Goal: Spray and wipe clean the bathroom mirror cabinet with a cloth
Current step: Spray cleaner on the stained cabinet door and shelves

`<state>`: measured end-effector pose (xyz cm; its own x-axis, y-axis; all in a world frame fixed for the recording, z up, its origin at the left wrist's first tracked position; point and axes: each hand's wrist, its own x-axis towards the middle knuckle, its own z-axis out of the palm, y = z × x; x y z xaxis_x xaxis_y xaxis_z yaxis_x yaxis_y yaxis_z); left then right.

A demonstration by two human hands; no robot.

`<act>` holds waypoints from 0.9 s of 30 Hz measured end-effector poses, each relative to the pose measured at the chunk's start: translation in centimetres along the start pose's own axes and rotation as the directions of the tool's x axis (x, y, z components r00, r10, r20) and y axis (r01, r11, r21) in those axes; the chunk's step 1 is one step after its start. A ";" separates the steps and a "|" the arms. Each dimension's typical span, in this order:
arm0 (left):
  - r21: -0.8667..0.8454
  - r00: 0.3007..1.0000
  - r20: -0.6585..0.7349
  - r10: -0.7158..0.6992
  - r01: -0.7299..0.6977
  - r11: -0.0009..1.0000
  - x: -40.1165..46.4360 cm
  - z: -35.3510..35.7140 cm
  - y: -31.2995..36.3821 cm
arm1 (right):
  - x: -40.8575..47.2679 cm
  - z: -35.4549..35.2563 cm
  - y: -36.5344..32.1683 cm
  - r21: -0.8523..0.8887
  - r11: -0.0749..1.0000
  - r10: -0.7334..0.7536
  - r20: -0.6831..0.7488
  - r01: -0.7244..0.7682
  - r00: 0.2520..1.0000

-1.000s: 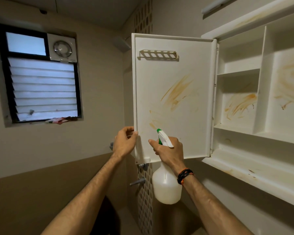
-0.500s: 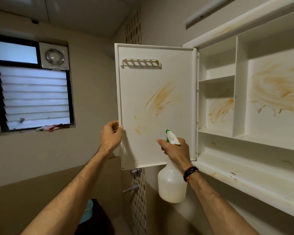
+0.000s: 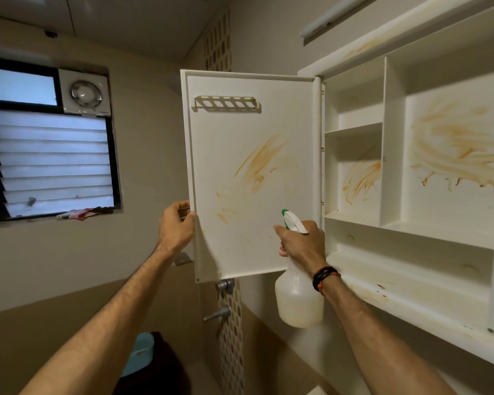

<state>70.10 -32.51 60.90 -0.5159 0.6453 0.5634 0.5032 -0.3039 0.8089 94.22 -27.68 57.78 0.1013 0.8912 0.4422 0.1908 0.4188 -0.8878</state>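
The white cabinet door [image 3: 234,246] stands swung open, its inner face streaked with orange-brown smears [image 3: 258,163]. My left hand [image 3: 175,227] grips the door's free left edge, fingers curled round it. My right hand [image 3: 303,243] holds a translucent spray bottle [image 3: 297,300] by its neck, the white and green nozzle [image 3: 290,220] pointing at the lower part of the door. The open cabinet [image 3: 411,238] at right has shelves and compartments with more orange stains [image 3: 454,149]. No cloth is in view.
A louvred window [image 3: 52,161] and an exhaust fan [image 3: 85,94] sit in the left wall. Metal taps [image 3: 220,312] stick out below the door. A blue object on something dark [image 3: 143,354] lies low between my arms. A tube light [image 3: 328,19] runs above the cabinet.
The view has drifted right, showing more of the cabinet interior. Both hands keep their holds on the door edge and the bottle; the door looks swung slightly further open.
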 end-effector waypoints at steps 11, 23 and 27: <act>-0.001 1.000 0.002 -0.007 0.007 1.000 -0.1 0.1 0.2 | 0.3 0.1 0.6 -0.080 0.994 0.058 -0.127 -0.068 0.990; -0.027 1.000 0.014 0.012 -0.012 1.000 0.3 -0.1 0.1 | -0.9 4.3 -1.7 -0.130 0.983 -0.115 0.126 0.131 0.985; -0.038 0.999 0.011 0.048 -0.048 0.998 1.2 -0.5 1.0 | -1.2 6.3 -4.0 -0.136 0.963 -0.221 0.105 0.234 0.970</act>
<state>69.69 -32.43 62.48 -0.4831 0.6378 0.5998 0.5004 -0.3610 0.7869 87.17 -29.33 60.00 -0.0467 0.7897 0.6117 0.3403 0.5883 -0.7336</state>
